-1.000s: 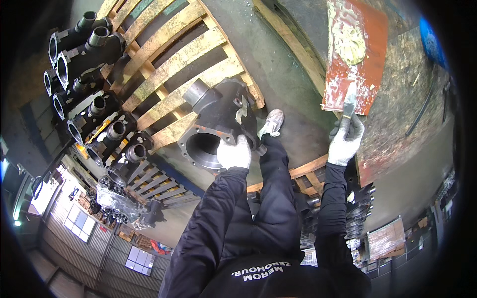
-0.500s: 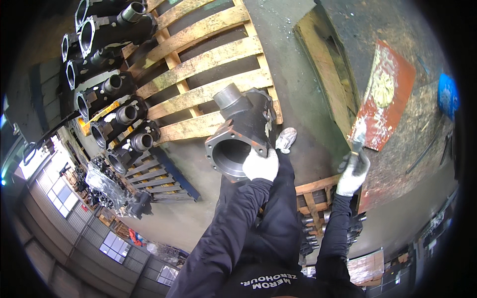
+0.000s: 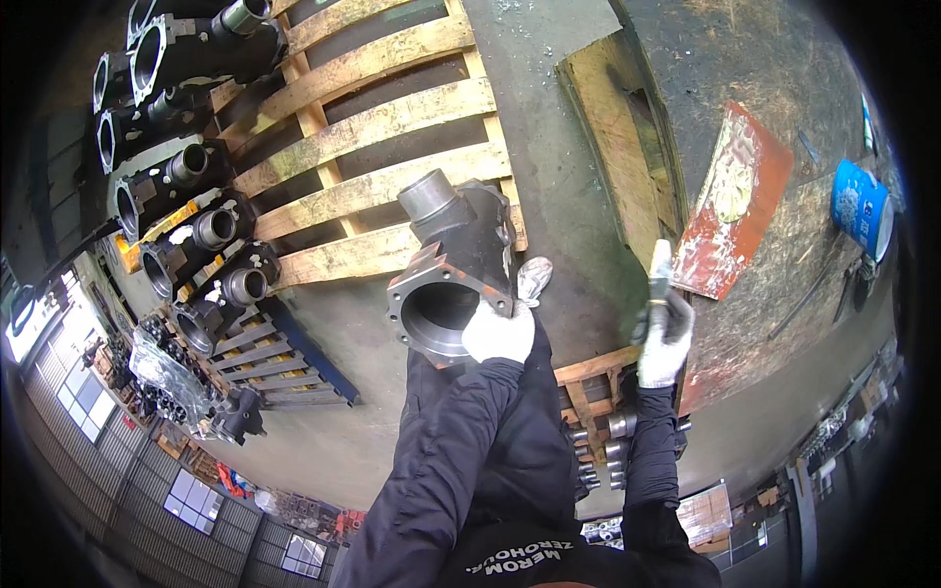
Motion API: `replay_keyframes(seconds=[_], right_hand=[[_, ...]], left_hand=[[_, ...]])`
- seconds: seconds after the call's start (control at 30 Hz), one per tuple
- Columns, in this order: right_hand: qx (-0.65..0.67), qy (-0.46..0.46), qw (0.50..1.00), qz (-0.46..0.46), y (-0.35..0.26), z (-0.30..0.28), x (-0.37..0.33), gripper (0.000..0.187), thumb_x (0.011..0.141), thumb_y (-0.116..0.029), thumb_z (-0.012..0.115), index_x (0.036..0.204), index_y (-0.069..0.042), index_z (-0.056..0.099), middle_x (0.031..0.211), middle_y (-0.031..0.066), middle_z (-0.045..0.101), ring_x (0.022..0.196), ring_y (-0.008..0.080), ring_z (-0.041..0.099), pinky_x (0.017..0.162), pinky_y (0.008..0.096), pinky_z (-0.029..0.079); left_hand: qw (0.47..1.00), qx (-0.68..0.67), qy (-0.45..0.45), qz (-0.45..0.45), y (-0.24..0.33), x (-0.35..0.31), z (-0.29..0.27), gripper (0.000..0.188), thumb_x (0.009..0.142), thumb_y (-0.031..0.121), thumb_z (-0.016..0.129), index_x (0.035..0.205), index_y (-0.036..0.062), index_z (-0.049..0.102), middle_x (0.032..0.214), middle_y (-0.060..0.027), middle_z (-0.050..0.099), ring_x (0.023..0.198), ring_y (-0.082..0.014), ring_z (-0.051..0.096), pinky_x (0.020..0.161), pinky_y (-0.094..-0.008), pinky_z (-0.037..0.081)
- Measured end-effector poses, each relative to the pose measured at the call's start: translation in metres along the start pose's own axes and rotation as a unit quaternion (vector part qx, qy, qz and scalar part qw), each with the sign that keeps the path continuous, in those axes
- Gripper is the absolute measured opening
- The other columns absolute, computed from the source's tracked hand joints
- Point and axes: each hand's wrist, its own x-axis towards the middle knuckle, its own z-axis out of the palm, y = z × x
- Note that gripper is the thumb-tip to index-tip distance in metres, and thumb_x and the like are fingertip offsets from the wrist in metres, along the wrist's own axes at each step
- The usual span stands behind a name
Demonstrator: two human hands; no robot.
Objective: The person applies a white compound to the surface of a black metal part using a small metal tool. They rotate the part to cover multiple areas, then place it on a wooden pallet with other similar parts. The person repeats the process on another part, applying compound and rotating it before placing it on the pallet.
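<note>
A dark cast-metal housing (image 3: 469,240) hangs in front of my legs, with a bright machined pipe stub at its top and a wide round flanged opening facing me. My left hand (image 3: 498,333), in a white glove, is closed on the flange's lower right edge. My right hand (image 3: 667,343), in a glove stained grey, grips a putty knife (image 3: 661,263) whose blade points up and carries pale paste. Beside that blade, a reddish-brown board (image 3: 757,191) lies on a worn wooden surface. Cream-coloured paste (image 3: 733,192) is heaped and smeared on the board.
A slatted wooden pallet (image 3: 377,118) lies ahead of me. More dark housings (image 3: 211,59) stand in a row on the left. A blue bucket (image 3: 861,211) sits at far right. A wooden plank (image 3: 616,137) stands between pallet and board. Metal parts (image 3: 618,446) lie on a pallet below my right arm.
My right hand has drawn the putty knife off the board and leftward, toward the housing, with its blade now upright. My left hand keeps its hold on the housing. The whole view has shifted slightly.
</note>
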Motion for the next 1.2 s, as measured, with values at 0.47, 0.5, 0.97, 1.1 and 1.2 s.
replay_keyframes(seconds=[0.47,0.5,0.97,1.1,1.2], right_hand=[[0.150,-0.014,0.989,0.006,0.023,0.024,-0.015,0.026,0.105,-0.006,0.054,0.127,-0.008,0.042,0.098,0.0102,0.061,0.072,0.0159,0.065,0.062,0.0290,0.056],[0.112,0.020,0.993,-0.034,0.031,0.020,-0.016,0.025,0.104,-0.005,0.054,0.127,-0.009,0.042,0.099,0.0099,0.061,0.074,0.0154,0.065,0.064,0.0290,0.055],[-0.211,0.355,0.850,-0.328,0.113,0.016,0.046,0.034,0.094,-0.032,0.073,0.110,-0.008,0.057,0.102,0.0178,0.062,0.083,0.0371,0.065,0.069,0.0451,0.054],[-0.210,0.343,0.856,-0.324,0.124,0.016,0.051,0.030,0.093,-0.028,0.073,0.110,-0.009,0.057,0.104,0.0170,0.063,0.092,0.0395,0.063,0.081,0.0484,0.052],[-0.228,0.343,0.865,-0.285,0.133,0.017,0.047,0.027,0.094,-0.027,0.072,0.110,-0.010,0.058,0.105,0.0162,0.063,0.093,0.0405,0.063,0.083,0.0502,0.051]], left_hand=[[0.998,-0.027,-0.043,-0.039,0.011,-0.002,-0.006,0.038,0.083,0.025,0.073,0.110,-0.0002,0.070,0.104,-0.0191,0.075,0.097,-0.0383,0.072,0.087,-0.0443,0.055],[0.999,-0.043,0.016,0.012,0.010,-0.002,-0.003,0.034,0.083,0.033,0.075,0.097,0.0015,0.070,0.091,-0.0186,0.075,0.085,-0.0379,0.073,0.078,-0.0456,0.056],[1.000,-0.001,0.010,0.007,0.002,0.001,0.004,0.047,0.085,0.029,0.072,0.110,-0.0103,0.067,0.107,-0.0278,0.071,0.100,-0.0420,0.069,0.089,-0.0452,0.052],[1.000,0.002,0.017,0.017,0.001,0.000,0.005,0.048,0.087,0.031,0.071,0.111,-0.0111,0.066,0.108,-0.0284,0.071,0.100,-0.0424,0.069,0.089,-0.0461,0.052],[1.000,0.010,0.003,0.011,0.000,0.002,0.004,0.049,0.087,0.031,0.070,0.112,-0.0111,0.066,0.109,-0.0284,0.071,0.100,-0.0422,0.069,0.089,-0.0462,0.052]])
